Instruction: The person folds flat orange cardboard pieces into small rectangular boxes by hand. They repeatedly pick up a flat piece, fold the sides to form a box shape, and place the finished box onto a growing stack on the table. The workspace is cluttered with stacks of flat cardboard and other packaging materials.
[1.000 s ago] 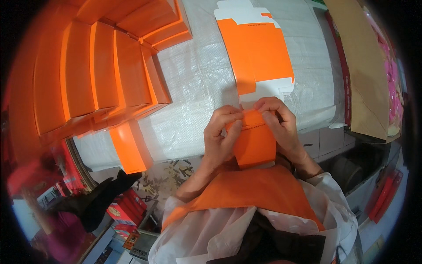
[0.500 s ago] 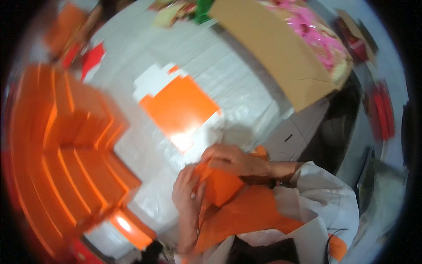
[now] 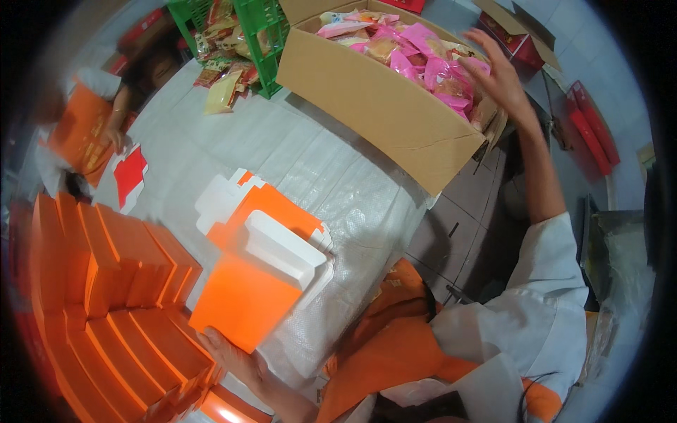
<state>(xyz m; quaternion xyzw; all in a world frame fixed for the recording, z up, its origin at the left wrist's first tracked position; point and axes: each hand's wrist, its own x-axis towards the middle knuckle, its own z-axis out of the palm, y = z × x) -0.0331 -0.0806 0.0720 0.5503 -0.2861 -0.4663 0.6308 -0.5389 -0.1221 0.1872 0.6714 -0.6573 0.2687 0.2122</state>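
An orange paper box [image 3: 247,302] with a shallow white inside lies tilted over the table, its inside facing up at the far end. My left hand [image 3: 236,361] grips its near edge, the fingers partly hidden by the orange panel. Beneath and behind it are flat orange-and-white box blanks [image 3: 264,204]. My right hand [image 3: 502,77] reaches out at the right edge of a brown carton [image 3: 384,116], fingers apart with nothing in them. Inside that carton are many wrapped packets [image 3: 423,60], mostly pink with some clear ones showing a baked item.
Stacked orange boxes [image 3: 127,282] stand at the left. A green crate [image 3: 261,42] with packets is at the back. Across the table another person's hand [image 3: 114,134] is by a red-and-white blank [image 3: 130,179]. Red boxes [image 3: 589,127] stand at the right.
Both hands were together at the orange box near my body. The left has moved left with the box over the blanks; the right has let go and reached far right to the carton.
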